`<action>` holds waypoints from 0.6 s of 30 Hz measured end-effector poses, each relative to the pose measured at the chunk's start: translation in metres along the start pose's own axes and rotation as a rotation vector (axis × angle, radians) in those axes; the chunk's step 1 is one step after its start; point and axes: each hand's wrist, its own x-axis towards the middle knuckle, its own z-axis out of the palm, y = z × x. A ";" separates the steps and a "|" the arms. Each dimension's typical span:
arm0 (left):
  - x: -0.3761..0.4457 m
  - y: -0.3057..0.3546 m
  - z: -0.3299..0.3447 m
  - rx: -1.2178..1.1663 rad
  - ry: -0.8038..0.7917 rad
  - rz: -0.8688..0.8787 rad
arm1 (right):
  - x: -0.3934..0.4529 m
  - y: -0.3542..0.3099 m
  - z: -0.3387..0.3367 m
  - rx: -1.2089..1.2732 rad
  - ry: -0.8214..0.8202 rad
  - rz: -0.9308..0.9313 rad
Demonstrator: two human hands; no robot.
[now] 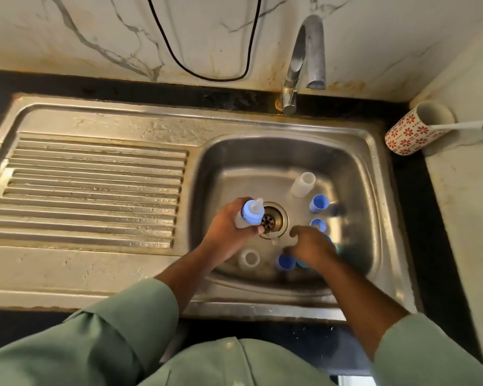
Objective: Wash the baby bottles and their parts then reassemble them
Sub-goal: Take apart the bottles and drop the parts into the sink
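Left hand [229, 227] fingers curled around assembled bottle [250, 213], just left of drain [271, 220]. Right hand [313, 247] right of drain, blurred over blue cap [285, 261]; grip unclear.

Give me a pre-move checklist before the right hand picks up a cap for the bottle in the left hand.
1. Left hand grips the assembled bottle: ok.
2. Blue ring and teat on that bottle: ok.
3. Right hand over the blue caps: ok.
4. Cap already pinched: cannot tell, blurred.
5. Tap running: not ok, no water seen.
6. Two open bottles remain in the sink: ok.
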 end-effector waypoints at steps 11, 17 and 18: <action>-0.027 0.040 -0.014 0.465 0.166 0.310 | -0.071 -0.083 -0.050 0.692 0.478 -0.195; -0.037 0.062 -0.036 0.032 -0.020 0.170 | -0.082 -0.095 -0.062 0.661 0.602 -0.162; -0.035 0.068 -0.039 -0.005 -0.073 0.135 | -0.083 -0.094 -0.063 0.687 0.600 -0.174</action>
